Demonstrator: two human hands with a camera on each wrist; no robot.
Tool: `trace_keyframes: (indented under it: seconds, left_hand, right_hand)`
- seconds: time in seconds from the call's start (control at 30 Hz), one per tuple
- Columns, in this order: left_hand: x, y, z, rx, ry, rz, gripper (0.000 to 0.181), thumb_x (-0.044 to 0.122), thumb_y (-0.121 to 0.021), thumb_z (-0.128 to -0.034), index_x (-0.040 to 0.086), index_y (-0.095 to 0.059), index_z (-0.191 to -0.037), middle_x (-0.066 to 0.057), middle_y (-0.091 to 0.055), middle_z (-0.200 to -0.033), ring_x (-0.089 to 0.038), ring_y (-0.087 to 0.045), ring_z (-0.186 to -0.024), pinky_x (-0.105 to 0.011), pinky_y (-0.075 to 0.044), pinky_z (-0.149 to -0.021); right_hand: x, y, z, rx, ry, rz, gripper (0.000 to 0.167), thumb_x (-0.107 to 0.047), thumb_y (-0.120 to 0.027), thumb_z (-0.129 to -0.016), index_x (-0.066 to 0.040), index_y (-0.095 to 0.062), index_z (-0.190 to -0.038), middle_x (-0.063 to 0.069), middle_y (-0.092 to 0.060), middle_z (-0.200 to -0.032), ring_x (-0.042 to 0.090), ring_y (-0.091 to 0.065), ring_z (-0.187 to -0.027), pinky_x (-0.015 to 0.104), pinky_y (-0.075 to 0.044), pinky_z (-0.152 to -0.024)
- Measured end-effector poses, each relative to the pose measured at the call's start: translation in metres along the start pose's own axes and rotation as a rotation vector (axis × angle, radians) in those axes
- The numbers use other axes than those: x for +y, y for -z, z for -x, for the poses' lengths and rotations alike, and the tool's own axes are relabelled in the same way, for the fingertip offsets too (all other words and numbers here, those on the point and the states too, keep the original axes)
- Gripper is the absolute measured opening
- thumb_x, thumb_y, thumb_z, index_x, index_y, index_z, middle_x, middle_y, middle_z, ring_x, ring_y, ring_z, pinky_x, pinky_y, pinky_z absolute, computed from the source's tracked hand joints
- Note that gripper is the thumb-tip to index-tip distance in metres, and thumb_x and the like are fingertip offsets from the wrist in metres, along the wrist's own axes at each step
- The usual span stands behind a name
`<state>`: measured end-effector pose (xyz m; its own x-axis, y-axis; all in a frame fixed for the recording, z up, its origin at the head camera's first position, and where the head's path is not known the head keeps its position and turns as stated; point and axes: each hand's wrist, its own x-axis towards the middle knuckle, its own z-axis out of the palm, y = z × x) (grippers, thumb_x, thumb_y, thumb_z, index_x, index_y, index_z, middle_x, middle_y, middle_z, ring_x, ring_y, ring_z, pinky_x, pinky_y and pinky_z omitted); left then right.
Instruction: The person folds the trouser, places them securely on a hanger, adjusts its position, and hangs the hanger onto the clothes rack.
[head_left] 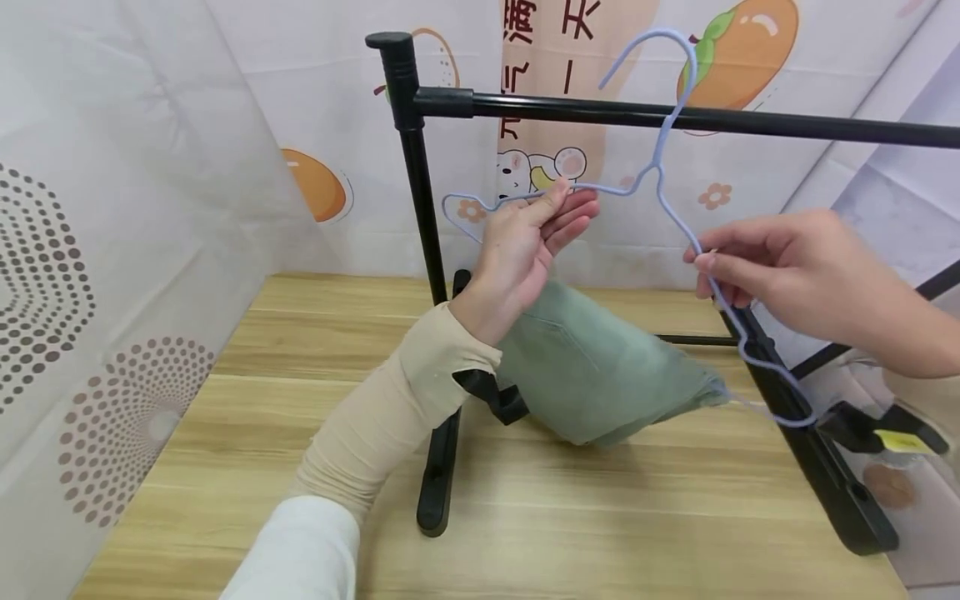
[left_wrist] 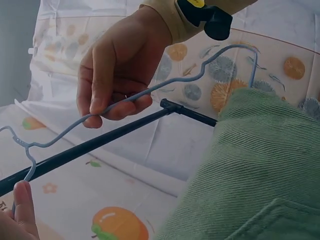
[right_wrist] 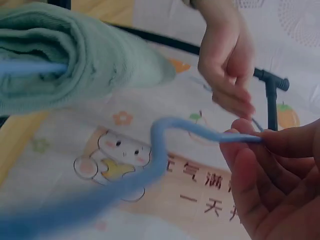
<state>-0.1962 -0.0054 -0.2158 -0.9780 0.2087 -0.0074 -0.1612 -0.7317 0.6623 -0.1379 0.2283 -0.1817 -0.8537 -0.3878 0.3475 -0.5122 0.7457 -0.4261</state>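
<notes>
A light-blue clothes hanger [head_left: 677, 218] is held in front of a black rail, its hook above the rail. My left hand [head_left: 528, 242] pinches the hanger's left arm with the thumb, the other fingers fairly straight. On the sloping right arm, my right hand [head_left: 795, 275] pinches the wire between thumb and fingers. A folded green garment [head_left: 600, 362] with a stitched pocket seam hangs on the hanger's lower bar, partly hidden by my left wrist. In the right wrist view, the bar enters the rolled end of the garment [right_wrist: 115, 65].
The black garment rack [head_left: 750, 125] stands on a wood-grain table [head_left: 322, 400], its left post [head_left: 420, 192] beside my left forearm. Behind are printed curtains [head_left: 315, 100] with fruit pictures and lettering. At the right, a foot bar [head_left: 855, 508] of the rack reaches toward the table's front.
</notes>
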Motion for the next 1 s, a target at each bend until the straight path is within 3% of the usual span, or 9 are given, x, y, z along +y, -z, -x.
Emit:
trace_keyframes:
  seconds: [0.1, 0.2, 0.37, 0.53, 0.6, 0.63, 0.77, 0.83, 1.0]
  left_hand:
    - [-0.002, 0.000, -0.001, -0.002, 0.011, 0.007, 0.022, 0.013, -0.051, -0.1003, -0.003, -0.064, -0.106, -0.023, -0.070, -0.112, -0.014, -0.071, -0.073, -0.019, -0.058, -0.069]
    - [-0.004, 0.000, -0.003, -0.016, 0.010, 0.012, 0.021, 0.013, -0.049, -0.1014, -0.001, -0.065, -0.100, -0.029, -0.053, -0.133, -0.014, -0.071, -0.074, -0.019, -0.058, -0.069]
    - [-0.006, -0.001, -0.008, -0.015, 0.036, 0.043, 0.024, 0.012, -0.048, -0.1017, -0.003, -0.066, -0.106, -0.028, -0.052, -0.134, -0.014, -0.071, -0.072, -0.019, -0.057, -0.068]
    - [-0.011, -0.001, -0.016, 0.013, 0.092, 0.090, 0.026, 0.011, -0.049, -0.1016, -0.005, -0.065, -0.114, -0.026, -0.051, -0.137, -0.014, -0.070, -0.069, -0.017, -0.057, -0.065]
    - [-0.015, 0.001, -0.019, 0.029, 0.110, 0.101, 0.023, 0.010, -0.050, -0.1011, -0.004, -0.066, -0.108, -0.025, -0.056, -0.134, -0.014, -0.070, -0.069, -0.017, -0.056, -0.064]
    - [-0.018, 0.003, -0.019, 0.035, 0.118, 0.106, 0.020, 0.010, -0.051, -0.1007, -0.002, -0.066, -0.104, -0.024, -0.062, -0.128, -0.014, -0.071, -0.069, -0.017, -0.056, -0.064]
    - [-0.026, 0.010, -0.021, 0.068, 0.157, 0.128, 0.016, 0.009, -0.053, -0.0995, 0.002, -0.067, -0.094, -0.013, -0.074, -0.093, -0.013, -0.071, -0.068, -0.016, -0.056, -0.062]
    - [-0.029, 0.013, -0.022, 0.075, 0.168, 0.127, 0.017, 0.009, -0.054, -0.0994, 0.005, -0.067, -0.091, -0.008, -0.072, -0.082, -0.012, -0.071, -0.067, -0.015, -0.055, -0.062]
    - [-0.035, 0.019, -0.026, 0.078, 0.169, 0.102, 0.019, 0.008, -0.053, -0.0994, 0.007, -0.067, -0.086, -0.006, -0.072, -0.078, -0.010, -0.070, -0.066, -0.013, -0.054, -0.061]
  right_hand:
    - [0.006, 0.006, -0.003, 0.037, -0.013, 0.090, 0.014, -0.008, -0.062, -0.095, -0.002, -0.073, -0.099, -0.014, -0.063, -0.062, 0.001, -0.052, -0.054, 0.013, -0.041, -0.048]
    - [0.010, 0.011, -0.006, 0.074, -0.020, 0.126, 0.014, -0.007, -0.062, -0.094, -0.001, -0.074, -0.099, -0.015, -0.063, -0.061, -0.003, -0.050, -0.052, 0.012, -0.039, -0.047]
    - [0.017, 0.013, -0.009, 0.116, -0.053, 0.141, 0.018, -0.004, -0.061, -0.093, 0.005, -0.072, -0.105, 0.000, -0.070, -0.068, -0.012, -0.052, -0.053, 0.009, -0.039, -0.047]
    - [0.025, 0.012, -0.012, 0.153, -0.127, 0.148, 0.021, -0.008, -0.060, -0.095, 0.002, -0.072, -0.109, -0.016, -0.065, -0.064, -0.008, -0.045, -0.048, 0.018, -0.031, -0.039]
    - [0.029, 0.008, -0.011, 0.169, -0.128, 0.157, 0.021, -0.008, -0.060, -0.094, 0.002, -0.072, -0.108, -0.011, -0.068, -0.065, -0.009, -0.043, -0.047, 0.021, -0.026, -0.038]
    - [0.031, 0.005, -0.011, 0.176, -0.120, 0.163, 0.020, -0.007, -0.060, -0.094, 0.002, -0.073, -0.107, 0.000, -0.071, -0.068, -0.011, -0.042, -0.048, 0.021, -0.026, -0.038]
    - [0.040, -0.005, -0.006, 0.170, -0.107, 0.156, 0.020, -0.003, -0.061, -0.092, 0.005, -0.071, -0.108, 0.028, -0.071, -0.086, -0.023, -0.042, -0.053, 0.017, -0.028, -0.039]
    - [0.044, -0.009, -0.004, 0.162, -0.120, 0.128, 0.021, -0.001, -0.062, -0.092, 0.005, -0.071, -0.109, 0.030, -0.070, -0.088, -0.025, -0.044, -0.056, 0.016, -0.029, -0.041]
    - [0.057, -0.017, 0.000, 0.157, -0.103, 0.094, 0.021, -0.001, -0.065, -0.090, 0.002, -0.072, -0.109, 0.026, -0.072, -0.087, -0.020, -0.048, -0.059, 0.012, -0.034, -0.045]
